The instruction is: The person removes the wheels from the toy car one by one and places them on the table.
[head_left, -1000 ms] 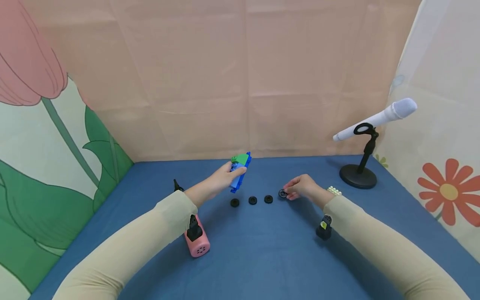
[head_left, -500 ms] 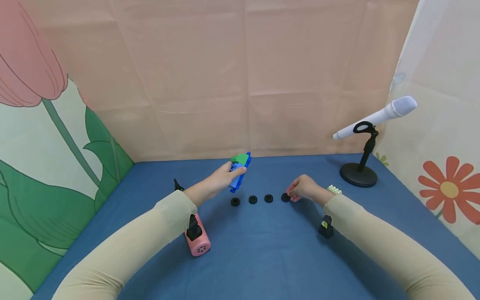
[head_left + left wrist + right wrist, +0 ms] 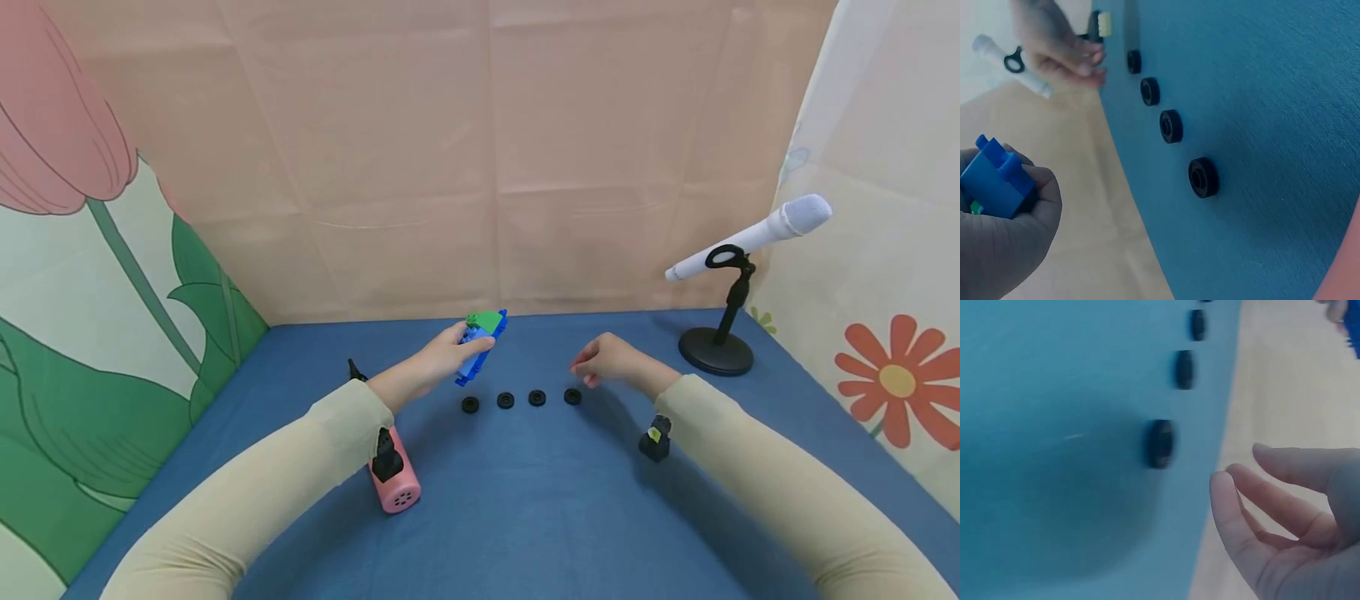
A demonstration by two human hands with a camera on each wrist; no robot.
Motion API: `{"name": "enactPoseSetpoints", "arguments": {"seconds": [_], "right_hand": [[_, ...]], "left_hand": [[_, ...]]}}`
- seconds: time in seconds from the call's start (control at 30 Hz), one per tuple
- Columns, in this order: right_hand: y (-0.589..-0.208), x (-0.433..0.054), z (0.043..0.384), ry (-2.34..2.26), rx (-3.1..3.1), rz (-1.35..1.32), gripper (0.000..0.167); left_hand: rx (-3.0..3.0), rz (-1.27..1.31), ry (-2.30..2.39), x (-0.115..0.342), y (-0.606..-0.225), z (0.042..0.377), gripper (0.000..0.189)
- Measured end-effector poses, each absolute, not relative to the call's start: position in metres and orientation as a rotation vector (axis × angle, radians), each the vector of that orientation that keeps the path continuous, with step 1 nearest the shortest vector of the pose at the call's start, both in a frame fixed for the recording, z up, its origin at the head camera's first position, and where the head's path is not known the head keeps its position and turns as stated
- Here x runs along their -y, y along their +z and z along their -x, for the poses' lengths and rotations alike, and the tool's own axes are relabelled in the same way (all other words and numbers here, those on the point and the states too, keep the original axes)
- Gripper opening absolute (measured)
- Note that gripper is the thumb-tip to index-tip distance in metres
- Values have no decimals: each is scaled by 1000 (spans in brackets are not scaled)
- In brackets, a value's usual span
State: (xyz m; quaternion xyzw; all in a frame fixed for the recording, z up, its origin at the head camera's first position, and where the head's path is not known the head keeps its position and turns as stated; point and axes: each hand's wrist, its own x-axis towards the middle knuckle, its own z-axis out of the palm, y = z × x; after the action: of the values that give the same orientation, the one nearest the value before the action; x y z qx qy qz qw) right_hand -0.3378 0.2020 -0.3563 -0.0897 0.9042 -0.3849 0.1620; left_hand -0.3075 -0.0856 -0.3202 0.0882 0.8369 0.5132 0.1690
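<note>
My left hand [image 3: 442,354] grips a blue and green toy block piece [image 3: 480,346] above the table. Its studded blue end [image 3: 1000,172] shows in the left wrist view, while my fingers hide part of it. Several small black toy wheels lie in a row, among them a left one [image 3: 470,405] near my left hand and a right one [image 3: 572,396]. Just beyond the right wheel hovers my right hand [image 3: 611,362]. In the right wrist view, its thumb and fingers [image 3: 1229,506] are loosely bent and apart, with nothing between them; the nearest wheel [image 3: 1160,444] is off to their side.
A pink cylinder [image 3: 397,483] with small holes in its end lies partly under my left forearm. At the back right, a white microphone [image 3: 757,237] rests on a black stand [image 3: 716,350]. A pale knobbly piece [image 3: 1104,24] shows beyond my right hand.
My right hand has set the right wheel down at the end of the row, let go and lifted away from it. The left hand has tilted the toy block piece slightly.
</note>
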Motion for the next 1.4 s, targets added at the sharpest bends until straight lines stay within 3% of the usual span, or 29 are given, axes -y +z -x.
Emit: {"name": "enactPoseSetpoints", "arguments": {"seconds": [0.23, 0.63, 1.07, 1.4], "right_hand": [[-320, -188, 330, -1217, -2557, 420, 36], [-284, -169, 331, -1412, -2221, 711, 59], [-281, -148, 329, -1445, -2069, 771, 40], [-286, -141, 325, -1410, -2165, 759, 39]], "left_hand": [[-2430, -298, 1352, 82, -315, 304, 57], [-2382, -468, 1168, 85, -299, 305, 58], [-2347, -636, 980, 84, -288, 300, 53], [-2365, -613, 907, 84, -284, 297, 57]]}}
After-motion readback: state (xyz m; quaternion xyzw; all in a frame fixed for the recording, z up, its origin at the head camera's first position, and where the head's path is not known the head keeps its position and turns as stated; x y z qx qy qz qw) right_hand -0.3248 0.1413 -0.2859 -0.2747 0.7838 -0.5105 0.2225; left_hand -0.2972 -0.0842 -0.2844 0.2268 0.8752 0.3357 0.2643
